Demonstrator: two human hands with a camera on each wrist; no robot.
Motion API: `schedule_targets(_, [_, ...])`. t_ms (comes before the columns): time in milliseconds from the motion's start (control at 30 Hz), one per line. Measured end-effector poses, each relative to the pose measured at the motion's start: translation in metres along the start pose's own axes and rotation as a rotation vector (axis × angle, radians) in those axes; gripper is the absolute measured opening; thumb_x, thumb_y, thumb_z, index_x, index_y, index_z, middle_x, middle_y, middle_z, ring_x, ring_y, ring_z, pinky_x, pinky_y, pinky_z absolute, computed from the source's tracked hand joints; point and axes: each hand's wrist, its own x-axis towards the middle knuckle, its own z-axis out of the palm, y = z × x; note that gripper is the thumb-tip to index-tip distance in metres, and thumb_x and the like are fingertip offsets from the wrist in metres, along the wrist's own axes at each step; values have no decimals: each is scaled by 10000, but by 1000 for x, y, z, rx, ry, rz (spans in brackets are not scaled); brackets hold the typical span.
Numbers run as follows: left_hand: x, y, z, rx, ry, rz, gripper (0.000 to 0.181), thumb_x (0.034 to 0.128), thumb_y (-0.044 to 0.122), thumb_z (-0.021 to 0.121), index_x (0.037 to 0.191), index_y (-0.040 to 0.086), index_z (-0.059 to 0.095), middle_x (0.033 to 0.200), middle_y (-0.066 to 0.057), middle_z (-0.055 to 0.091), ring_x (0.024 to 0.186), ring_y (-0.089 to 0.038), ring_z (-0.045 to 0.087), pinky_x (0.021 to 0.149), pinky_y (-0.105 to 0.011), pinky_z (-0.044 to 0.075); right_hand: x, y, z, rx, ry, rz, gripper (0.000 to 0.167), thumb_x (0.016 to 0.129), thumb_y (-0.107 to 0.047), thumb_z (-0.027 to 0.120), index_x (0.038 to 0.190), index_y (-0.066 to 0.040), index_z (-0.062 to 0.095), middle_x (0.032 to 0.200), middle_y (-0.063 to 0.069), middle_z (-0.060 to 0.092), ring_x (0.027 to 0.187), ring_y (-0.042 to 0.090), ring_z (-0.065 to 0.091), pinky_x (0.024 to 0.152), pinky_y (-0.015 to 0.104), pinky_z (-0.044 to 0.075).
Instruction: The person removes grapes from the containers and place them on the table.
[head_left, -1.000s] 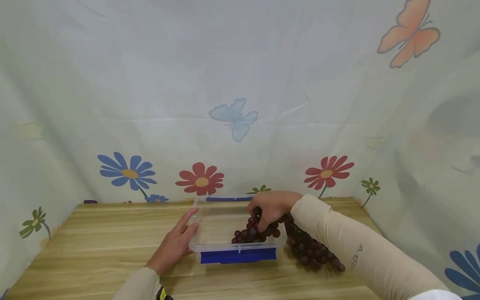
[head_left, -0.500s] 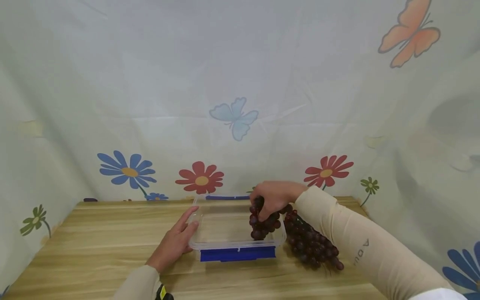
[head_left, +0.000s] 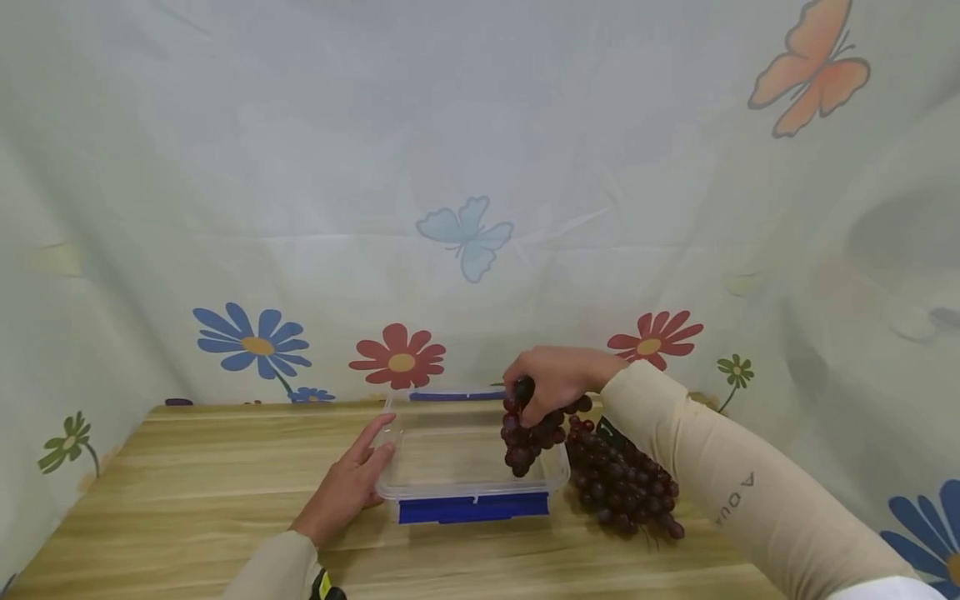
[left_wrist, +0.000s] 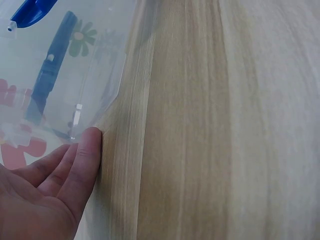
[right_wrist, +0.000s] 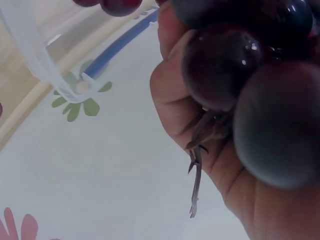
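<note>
My right hand (head_left: 558,377) grips a bunch of dark purple grapes (head_left: 521,437) near its stem end, above the right part of a clear plastic food container (head_left: 427,488). Close up in the right wrist view, large grapes (right_wrist: 220,67) cover part of the fingers and a bare brown stem (right_wrist: 196,185) hangs down. On the container's left side my left hand (head_left: 347,492) rests with fingers extended. Its fingertips touch the outer wall in the left wrist view, where the container (left_wrist: 100,60) shows no lid. A second bunch of grapes (head_left: 626,487) lies on the table, right of the container.
Blue latches (head_left: 476,507) stick out from the container's front and back. The wooden table (head_left: 225,467) ends at a pale cloth backdrop (head_left: 300,208) printed with flowers and butterflies.
My right hand has raised its bunch of grapes from inside the container, up and slightly to the right. The left hand and the container have stayed in place.
</note>
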Motion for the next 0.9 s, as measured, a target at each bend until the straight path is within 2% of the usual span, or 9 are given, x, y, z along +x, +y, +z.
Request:
schedule_targets(267, [-2,2,0,9,4,0,661,977,720,514,1572,488,341,1559,-249,492,1081,-263,642,726,-311,589,-7,-2,-8,25,8,-11,137,865,-254,808,959,-224,713,884,-41,639,789,139,546,694,295,474])
schedule_targets(400, [-1,1,0,10,4,-1,665,979,717,513,1576,481,340,1564,-252,489,1078,-262,641,723,-310,587,-14,1,-13,34,10,-28,165,867,-247,798,1004,-193,724,928,-32,657,819,137,549,719,291,486])
schedule_targets(667, [1,0,3,4,-7,-16,596,1004,687,503,1555,522,345,1549,-221,510,1064,-273,645,735,-303,584,-25,8,-19,71,38,-10,163,869,-264,793,1015,-219,735,964,-42,690,836,138,582,741,297,522])
schedule_targets(900, [-2,0,1,3,-2,-1,636,998,695,503,1575,486,336,1557,-250,492,1108,-297,658,803,-375,633,-33,12,-22,57,73,-4,178,865,-284,801,1018,-226,732,964,-46,686,860,147,580,778,318,520])
